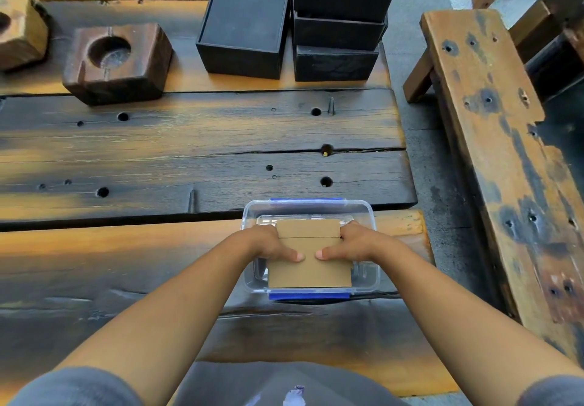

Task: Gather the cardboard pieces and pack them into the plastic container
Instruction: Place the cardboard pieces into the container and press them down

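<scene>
Both of your hands are gripping the cardboard pieces over the clear plastic container, which is sitting at the near right of the wooden table with blue latches showing at its far and near edges. Your left hand is clasping the left edge of the stack, fingers curled around the far side and thumb lying flat on the top face; your right hand is mirroring it on the right edge, thumb pointing inward, the two thumb tips lying near each other but apart. The cardboard is lying roughly flat within the container's outline, its near edge reaching almost to the near wall; how many pieces the stack is holding cannot be told, though a seam is showing across the far part. Whether it is resting on the container floor cannot be told. Farther along the table, well apart from the container, black boxes are standing beside a dark wooden block with a round hollow. A wooden bench is standing to the right of the table.
</scene>
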